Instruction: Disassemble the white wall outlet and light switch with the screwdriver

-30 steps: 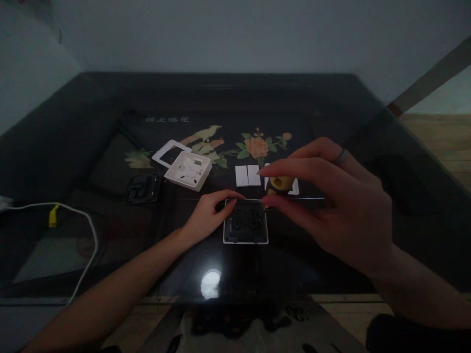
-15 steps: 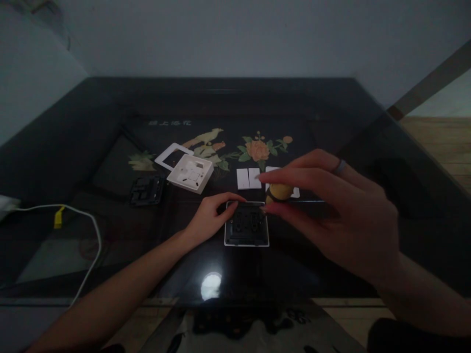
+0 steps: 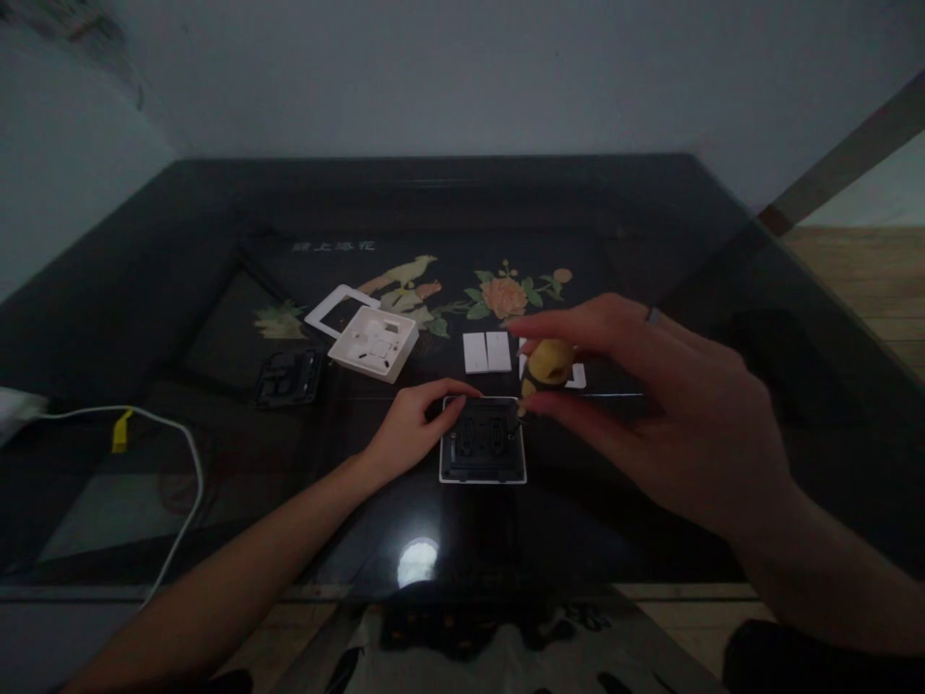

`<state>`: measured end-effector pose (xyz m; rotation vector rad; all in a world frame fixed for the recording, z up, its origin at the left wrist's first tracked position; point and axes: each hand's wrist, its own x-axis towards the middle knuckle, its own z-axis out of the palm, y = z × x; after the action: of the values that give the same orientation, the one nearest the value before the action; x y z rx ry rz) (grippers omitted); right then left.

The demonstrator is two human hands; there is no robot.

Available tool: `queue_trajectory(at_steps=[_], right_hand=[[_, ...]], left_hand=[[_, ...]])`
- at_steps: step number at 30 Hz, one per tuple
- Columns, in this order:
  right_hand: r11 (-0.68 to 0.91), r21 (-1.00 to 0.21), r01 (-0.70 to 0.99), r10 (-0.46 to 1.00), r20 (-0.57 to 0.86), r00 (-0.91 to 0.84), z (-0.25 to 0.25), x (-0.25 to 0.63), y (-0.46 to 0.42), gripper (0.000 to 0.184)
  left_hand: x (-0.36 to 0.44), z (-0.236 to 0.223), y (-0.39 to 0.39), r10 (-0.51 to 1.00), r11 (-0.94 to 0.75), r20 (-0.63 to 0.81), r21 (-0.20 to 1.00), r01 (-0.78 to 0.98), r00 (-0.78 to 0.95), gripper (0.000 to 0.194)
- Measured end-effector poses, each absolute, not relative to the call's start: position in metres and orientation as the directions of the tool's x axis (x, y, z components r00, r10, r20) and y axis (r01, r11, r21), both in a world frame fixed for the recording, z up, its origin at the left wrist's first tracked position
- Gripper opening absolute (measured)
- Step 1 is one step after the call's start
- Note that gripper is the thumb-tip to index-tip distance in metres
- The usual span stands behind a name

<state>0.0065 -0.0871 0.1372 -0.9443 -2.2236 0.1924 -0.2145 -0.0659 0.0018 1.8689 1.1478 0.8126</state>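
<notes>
A light switch (image 3: pixel 483 453) with a black back and white rim lies on the dark table in front of me. My left hand (image 3: pixel 411 424) grips its upper left corner, thumb on the black part and fingers along the far edge. Over its right side, my right hand (image 3: pixel 657 405) has a short screwdriver with a yellow and black handle (image 3: pixel 550 364) between thumb and fingers. The index finger reaches out past the handle. The thin shaft slants down toward the switch's right side; whether its tip sits in a screw is too dim to tell.
Beyond the switch lie two white rocker plates (image 3: pixel 487 353) and a white frame (image 3: pixel 579 376), partly hidden by my right hand. To the left are a white back box (image 3: pixel 374 342), another white frame (image 3: pixel 325 313) and a black switch module (image 3: pixel 289 377). A white cable (image 3: pixel 189 443) runs at far left.
My right index finger has lifted and spread slightly from the screwdriver handle, showing more of the yellow. My left hand stays on the switch. The view has shifted very slightly.
</notes>
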Motion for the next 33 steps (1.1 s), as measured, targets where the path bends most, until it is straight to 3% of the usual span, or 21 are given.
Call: queue_trajectory(at_steps=[5, 13, 19, 27, 33], right_hand=[[0.734, -0.455, 0.504, 0.677, 0.443, -0.588, 0.14, 0.0102, -0.0873, 0.036], [0.724, -0.433, 0.537, 0.688, 0.516, -0.511, 0.1368, 0.0057, -0.0868, 0.025], [0.711, -0.443, 0.546, 0.703, 0.442, -0.557, 0.14, 0.0072, -0.0886, 0.037], [0.712, -0.393, 0.582, 0.688, 0.557, -0.466, 0.1353, 0.0055, -0.0872, 0.02], [0.72, -0.446, 0.531, 0.694, 0.46, -0.554, 0.1389, 0.0081, -0.0889, 0.033]], left_hand=[[-0.2154, 0.0006, -0.0652, 0.914, -0.294, 0.125, 0.861, 0.415, 0.387, 0.022], [-0.2151, 0.0006, -0.0658, 0.913, -0.296, 0.127, 0.86, 0.415, 0.388, 0.023], [-0.2153, 0.0022, -0.0653, 0.911, -0.292, 0.114, 0.857, 0.425, 0.396, 0.023], [-0.2147, 0.0028, -0.0655, 0.912, -0.292, 0.112, 0.854, 0.43, 0.395, 0.023], [-0.2148, 0.0023, -0.0658, 0.91, -0.293, 0.115, 0.858, 0.422, 0.397, 0.022]])
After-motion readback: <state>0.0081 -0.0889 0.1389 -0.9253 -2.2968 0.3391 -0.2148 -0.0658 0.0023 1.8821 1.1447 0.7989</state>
